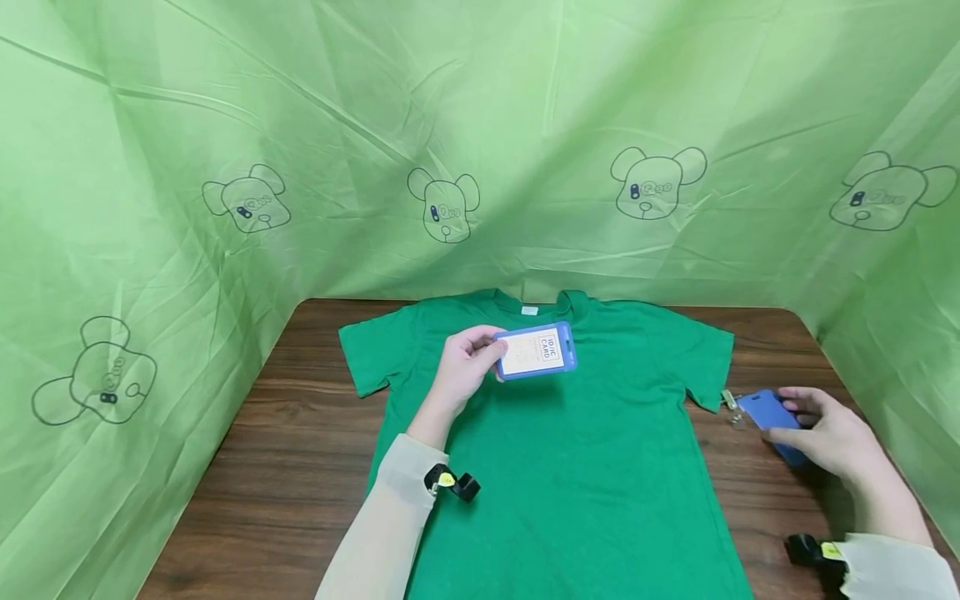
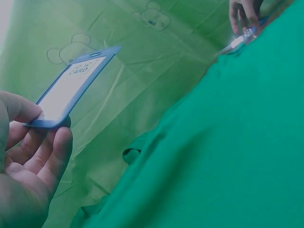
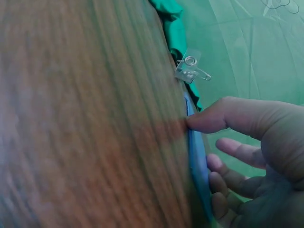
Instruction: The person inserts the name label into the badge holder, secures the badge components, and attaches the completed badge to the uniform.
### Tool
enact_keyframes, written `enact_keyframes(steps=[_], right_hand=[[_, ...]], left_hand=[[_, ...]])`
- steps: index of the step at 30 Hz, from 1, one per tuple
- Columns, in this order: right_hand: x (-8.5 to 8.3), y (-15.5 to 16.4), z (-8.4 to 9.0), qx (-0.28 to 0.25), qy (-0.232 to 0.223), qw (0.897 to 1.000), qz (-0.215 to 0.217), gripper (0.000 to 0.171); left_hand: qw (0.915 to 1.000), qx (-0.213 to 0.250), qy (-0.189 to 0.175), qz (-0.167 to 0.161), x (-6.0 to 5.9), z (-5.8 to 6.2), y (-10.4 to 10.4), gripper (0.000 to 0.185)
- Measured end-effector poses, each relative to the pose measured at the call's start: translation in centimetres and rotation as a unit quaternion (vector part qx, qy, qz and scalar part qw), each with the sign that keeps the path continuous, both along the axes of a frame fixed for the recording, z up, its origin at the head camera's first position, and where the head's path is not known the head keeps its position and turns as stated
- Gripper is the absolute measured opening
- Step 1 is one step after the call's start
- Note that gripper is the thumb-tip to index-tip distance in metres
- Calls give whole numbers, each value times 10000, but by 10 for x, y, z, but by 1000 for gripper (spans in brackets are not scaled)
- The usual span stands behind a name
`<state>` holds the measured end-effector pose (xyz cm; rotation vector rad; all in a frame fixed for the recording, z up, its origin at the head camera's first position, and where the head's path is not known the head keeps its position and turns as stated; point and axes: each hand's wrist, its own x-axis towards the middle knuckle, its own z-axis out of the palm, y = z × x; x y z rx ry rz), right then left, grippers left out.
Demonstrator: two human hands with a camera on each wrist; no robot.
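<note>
My left hand (image 1: 467,367) pinches one end of a blue-framed ID card holder (image 1: 531,352) between thumb and fingers, over the upper chest of a green T-shirt (image 1: 570,467). Its white insert reads "ID/IC CARD" and faces up; the slotted end points right. At the right, my right hand (image 1: 836,429) spans a second blue card holder (image 1: 767,410), thumb at one long edge and fingertips at the other. This holder lies by the shirt's right sleeve. A clear and metal clip with a safety pin (image 3: 190,69) sits at its slotted end.
The shirt is spread on a dark wood table (image 1: 300,467), collar away from me, sleeves out to both sides. A green curtain (image 1: 525,108) with bear-face outlines surrounds the table's back and sides, close beside my right hand.
</note>
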<state>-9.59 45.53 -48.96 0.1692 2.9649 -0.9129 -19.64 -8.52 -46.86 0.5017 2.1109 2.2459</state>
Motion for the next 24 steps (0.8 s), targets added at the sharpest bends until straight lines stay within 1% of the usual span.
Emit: enact_keyframes(steps=[3, 6, 9, 14, 17, 20, 24], right_hand=[[-1, 1, -3, 137, 106, 9998, -55, 73], [-1, 4, -6, 190, 74, 9996, -191, 78], [0, 6, -9, 119, -4, 9995, -303, 82], [-1, 6, -9, 37, -43, 9992, -406, 81], [-1, 5, -9, 51, -76, 9989, -460, 77], [-2, 4, -7, 111, -188, 9982, -556, 75], [-3, 2, -4, 144, -333, 9974, -620, 75]], left_hand=[[10000, -1, 7, 12, 0, -1, 0, 18], [10000, -4, -1, 6, 0, -1, 0, 18], [10000, -20, -17, -13, 1, -1, 0, 18], [10000, -37, -33, 4, 1, 0, 1, 18], [10000, -49, -34, 15, 2, 0, 1, 18], [10000, -69, -25, 5, 2, 1, 1, 19], [10000, -63, -8, -15, 2, 1, 2, 18]])
